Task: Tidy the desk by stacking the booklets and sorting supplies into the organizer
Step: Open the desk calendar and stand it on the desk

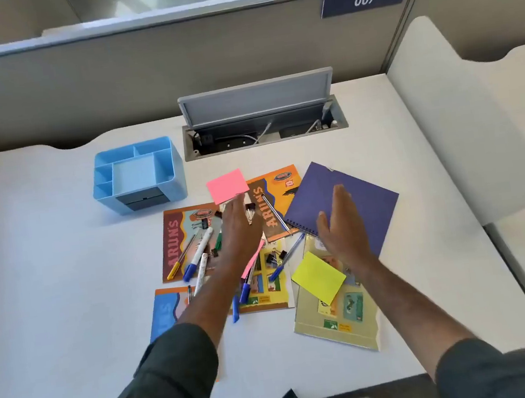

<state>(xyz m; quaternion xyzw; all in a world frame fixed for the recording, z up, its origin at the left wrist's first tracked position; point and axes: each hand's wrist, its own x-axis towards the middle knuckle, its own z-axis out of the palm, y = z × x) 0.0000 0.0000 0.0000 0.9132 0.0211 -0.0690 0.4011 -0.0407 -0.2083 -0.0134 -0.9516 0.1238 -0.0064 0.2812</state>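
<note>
Several booklets lie scattered mid-desk: a brown-orange one (177,239), an orange one (278,190), a blue one (164,313), a pale one (339,321). A purple spiral notebook (363,193) overlaps them. Pens, a white marker (201,249) and binder clips (273,258) lie loose on top. A pink sticky pad (227,186) and a yellow one (318,277) rest there too. The blue organizer (137,176) stands at the back left with nothing in its top compartments. My left hand (242,231) hovers over the clutter, fingers straight. My right hand (343,225) hovers flat over the notebook's edge, holding nothing.
An open cable hatch (262,126) with sockets and wires sits behind the clutter. Grey partition walls (139,68) close the desk at the back and right. White desk surface (49,274) stretches to the left and front.
</note>
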